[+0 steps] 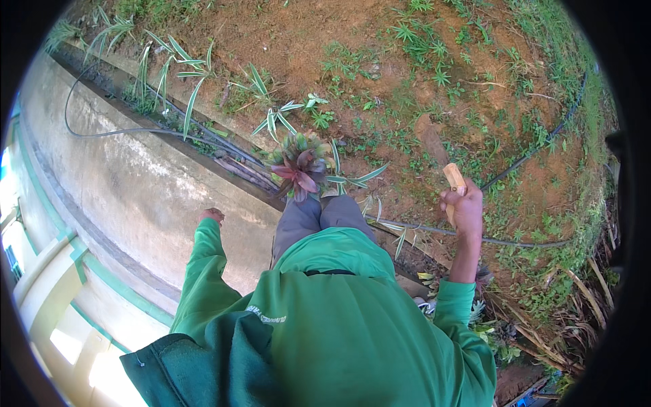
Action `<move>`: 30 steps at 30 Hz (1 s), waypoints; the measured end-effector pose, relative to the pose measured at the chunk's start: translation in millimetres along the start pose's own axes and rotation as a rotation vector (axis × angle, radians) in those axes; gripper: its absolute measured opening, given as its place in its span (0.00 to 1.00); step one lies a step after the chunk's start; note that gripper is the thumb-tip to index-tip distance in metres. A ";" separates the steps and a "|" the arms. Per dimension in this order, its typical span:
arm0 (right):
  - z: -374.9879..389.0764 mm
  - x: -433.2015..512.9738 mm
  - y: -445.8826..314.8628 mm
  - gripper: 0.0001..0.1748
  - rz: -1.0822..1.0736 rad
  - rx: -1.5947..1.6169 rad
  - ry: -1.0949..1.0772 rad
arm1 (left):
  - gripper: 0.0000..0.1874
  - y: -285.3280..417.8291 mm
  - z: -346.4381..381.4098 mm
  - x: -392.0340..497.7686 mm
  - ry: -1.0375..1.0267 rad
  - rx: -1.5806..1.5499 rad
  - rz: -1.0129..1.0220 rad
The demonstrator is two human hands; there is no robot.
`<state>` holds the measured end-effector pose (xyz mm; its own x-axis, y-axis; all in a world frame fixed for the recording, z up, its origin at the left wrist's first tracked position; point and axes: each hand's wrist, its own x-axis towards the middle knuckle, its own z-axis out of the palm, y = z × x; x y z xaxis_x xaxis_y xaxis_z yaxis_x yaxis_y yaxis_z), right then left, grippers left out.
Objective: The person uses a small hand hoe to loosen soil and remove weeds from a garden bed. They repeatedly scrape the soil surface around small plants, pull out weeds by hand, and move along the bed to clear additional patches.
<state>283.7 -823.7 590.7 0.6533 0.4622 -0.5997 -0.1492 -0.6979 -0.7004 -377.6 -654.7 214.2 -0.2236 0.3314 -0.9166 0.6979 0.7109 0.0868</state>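
My right hand [464, 206] is closed around the wooden handle [454, 178] of a tool. Beyond the handle, a brown blade [431, 140] points away over the soil and blends with its colour, so its exact shape is hard to make out. On the other side, my left hand [214, 215] hangs over the concrete ledge, with nothing visible in it; its fingers are too small and turned to read. A reddish-purple and green leafy plant [301, 170] grows just in front of my knees. Beside it stand striped spider-like plants [356, 179] with white-edged leaves.
A pale concrete ledge [152, 173] curves along the left, beside a narrow gutter [236, 165]. One black hose [127, 131] loops over it; another hose [524, 243] crosses the weedy slope [376, 96] at right. Dry stalks [585, 292] lie lower right. A building railing [46, 264] is lower left.
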 end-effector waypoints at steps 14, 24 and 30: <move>50.9 28.5 118.7 0.25 0.041 -0.440 -0.212 | 0.23 41.6 59.2 -40.8 0.559 0.212 0.444; 67.4 4.6 136.1 0.18 0.298 -0.369 0.037 | 0.25 229.7 52.3 74.0 0.443 0.504 0.551; 134.8 -3.0 104.0 0.17 0.547 -0.044 0.202 | 0.39 323.2 58.1 183.5 0.366 0.464 0.504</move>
<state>166.1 -823.9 467.5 0.6192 -0.0819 -0.7809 -0.4766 -0.8296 -0.2909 -153.5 -400.1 51.4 0.0426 0.7870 -0.6155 0.9703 0.1141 0.2131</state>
